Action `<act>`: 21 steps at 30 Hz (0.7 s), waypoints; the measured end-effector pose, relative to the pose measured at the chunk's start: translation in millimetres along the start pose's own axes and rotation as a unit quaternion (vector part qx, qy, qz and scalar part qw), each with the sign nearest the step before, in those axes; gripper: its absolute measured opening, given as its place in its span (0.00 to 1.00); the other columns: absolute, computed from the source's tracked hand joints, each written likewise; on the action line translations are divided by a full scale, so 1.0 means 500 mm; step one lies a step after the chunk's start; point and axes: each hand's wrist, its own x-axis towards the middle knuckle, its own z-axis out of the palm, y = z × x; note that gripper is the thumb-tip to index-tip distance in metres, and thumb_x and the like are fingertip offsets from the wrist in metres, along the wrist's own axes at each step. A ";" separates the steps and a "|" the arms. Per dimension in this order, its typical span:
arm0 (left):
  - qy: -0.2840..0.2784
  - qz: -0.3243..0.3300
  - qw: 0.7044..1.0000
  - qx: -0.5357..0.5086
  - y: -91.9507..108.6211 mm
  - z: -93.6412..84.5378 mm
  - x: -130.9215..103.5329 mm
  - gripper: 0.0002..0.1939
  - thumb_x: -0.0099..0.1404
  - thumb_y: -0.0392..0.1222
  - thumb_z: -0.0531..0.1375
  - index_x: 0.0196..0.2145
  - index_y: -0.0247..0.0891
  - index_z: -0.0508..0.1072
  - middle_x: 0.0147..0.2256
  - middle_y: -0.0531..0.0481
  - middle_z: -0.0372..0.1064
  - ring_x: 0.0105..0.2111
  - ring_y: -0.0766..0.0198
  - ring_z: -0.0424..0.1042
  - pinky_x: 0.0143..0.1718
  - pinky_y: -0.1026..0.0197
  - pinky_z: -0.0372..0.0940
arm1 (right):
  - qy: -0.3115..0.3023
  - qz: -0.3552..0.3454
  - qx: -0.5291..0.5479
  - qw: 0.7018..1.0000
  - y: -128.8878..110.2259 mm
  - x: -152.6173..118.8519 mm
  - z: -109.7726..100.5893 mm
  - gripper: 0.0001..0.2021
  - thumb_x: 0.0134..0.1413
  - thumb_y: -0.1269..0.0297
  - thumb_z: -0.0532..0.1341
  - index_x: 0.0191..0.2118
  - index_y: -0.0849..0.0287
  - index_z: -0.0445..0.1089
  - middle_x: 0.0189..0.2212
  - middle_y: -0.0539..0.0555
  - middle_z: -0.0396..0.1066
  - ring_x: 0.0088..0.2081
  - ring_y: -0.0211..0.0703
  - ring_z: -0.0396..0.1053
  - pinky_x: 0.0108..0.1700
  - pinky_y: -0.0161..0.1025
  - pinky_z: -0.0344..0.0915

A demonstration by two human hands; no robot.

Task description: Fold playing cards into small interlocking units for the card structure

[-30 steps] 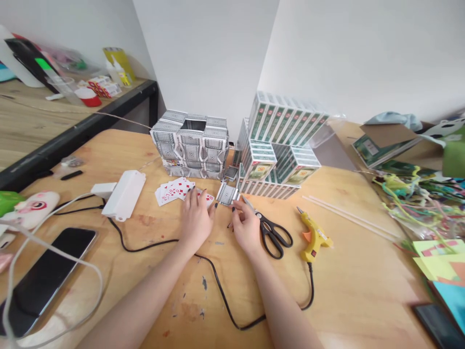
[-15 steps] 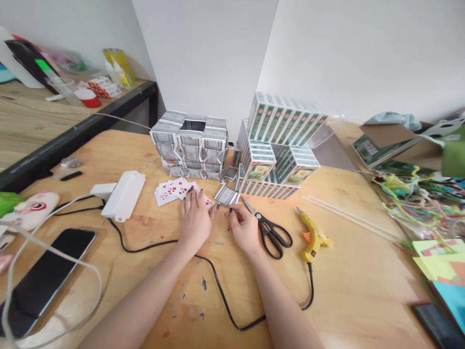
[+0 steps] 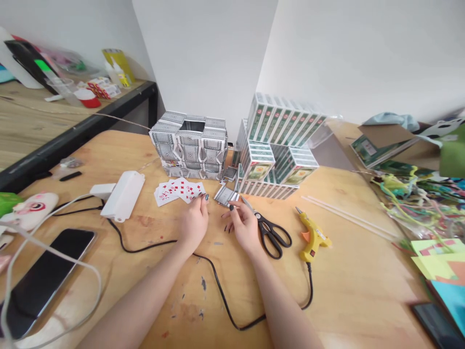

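My left hand (image 3: 195,220) is closed, its thumb and fingertips together at the right edge of several face-up red-suited playing cards (image 3: 178,189), spread on the table. Whatever lies between those fingertips is hidden. My right hand (image 3: 242,223) has its fingers apart and holds nothing visible. Just beyond it lies a small stack of face-down cards (image 3: 225,195) with patterned grey backs. Black-handled scissors (image 3: 271,231) rest beside the right hand, blades partly behind it. Behind the cards stands a block built of folded grey-backed cards (image 3: 191,148), with an opening on top.
Green-and-white card boxes (image 3: 271,160) are stacked at the back. A yellow glue gun (image 3: 313,237) and clear glue sticks (image 3: 348,218) lie to the right. A black cable (image 3: 221,291) crosses the front; a white adapter box (image 3: 123,195) and a phone (image 3: 51,276) are at left.
My left hand has drawn back from lying flat over the fanned cards and its fingers have closed, uncovering more card faces. My right hand's fingers have spread, near the same place.
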 end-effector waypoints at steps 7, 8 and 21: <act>0.009 0.079 0.982 -0.172 0.016 -0.003 -0.012 0.15 0.67 0.40 0.46 0.43 0.38 0.70 0.41 0.45 0.72 0.42 0.60 0.71 0.44 0.57 0.65 | -0.096 0.058 0.163 0.980 -0.011 0.005 -0.001 0.23 0.53 0.49 0.52 0.51 0.56 0.60 0.30 0.55 0.73 0.26 0.42 0.72 0.26 0.38 0.68; -0.011 0.110 0.974 -0.197 0.019 -0.002 -0.014 0.15 0.66 0.40 0.46 0.44 0.39 0.69 0.43 0.46 0.71 0.45 0.61 0.70 0.47 0.57 0.64 | -0.102 0.061 0.174 0.977 -0.009 0.007 -0.002 0.23 0.54 0.48 0.51 0.51 0.56 0.60 0.30 0.55 0.73 0.27 0.43 0.72 0.26 0.38 0.68; -0.068 0.205 0.936 -0.278 0.030 -0.016 -0.022 0.10 0.63 0.37 0.50 0.35 0.38 0.72 0.38 0.45 0.73 0.42 0.61 0.71 0.47 0.55 0.66 | -0.031 0.106 0.195 0.974 0.002 0.023 -0.019 0.16 0.44 0.61 0.62 0.41 0.60 0.71 0.32 0.55 0.74 0.31 0.44 0.72 0.34 0.39 0.68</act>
